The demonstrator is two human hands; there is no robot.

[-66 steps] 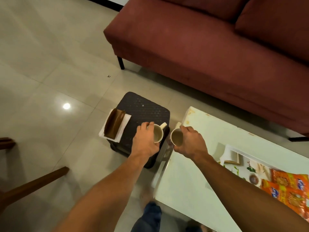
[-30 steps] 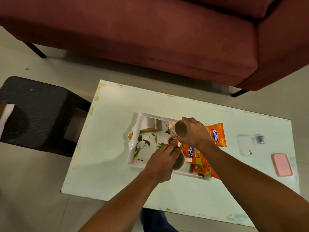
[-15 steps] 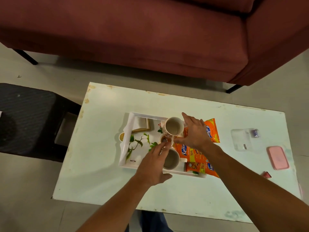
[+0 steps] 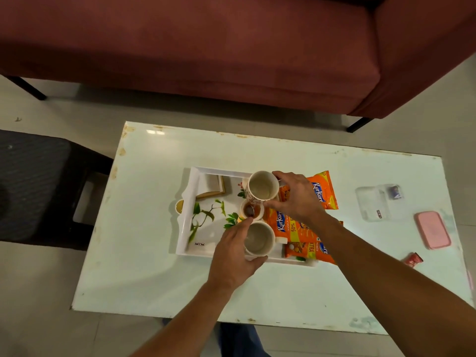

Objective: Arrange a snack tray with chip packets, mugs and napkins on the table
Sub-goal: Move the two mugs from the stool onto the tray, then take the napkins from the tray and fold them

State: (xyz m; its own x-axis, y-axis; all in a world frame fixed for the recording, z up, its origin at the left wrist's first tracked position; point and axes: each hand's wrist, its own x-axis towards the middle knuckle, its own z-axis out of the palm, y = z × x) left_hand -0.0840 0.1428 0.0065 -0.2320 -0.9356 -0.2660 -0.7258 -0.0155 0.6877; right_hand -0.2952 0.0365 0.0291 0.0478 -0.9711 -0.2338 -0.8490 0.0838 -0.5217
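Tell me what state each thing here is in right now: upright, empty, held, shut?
Far mug: upright, looks empty, on the tray, right hand around it.
Near mug: upright, looks empty, left hand around it.
Small bowl: upright between the mugs, something dark inside.
Chip packets: lying flat, look sealed.
Pink box: lid shut, on the table.

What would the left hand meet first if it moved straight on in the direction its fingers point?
Probably the small round bowl with dark contents. The left hand points away from the person, its fingertips nearly at that bowl's rim on the white floral tray. Depth is unclear.
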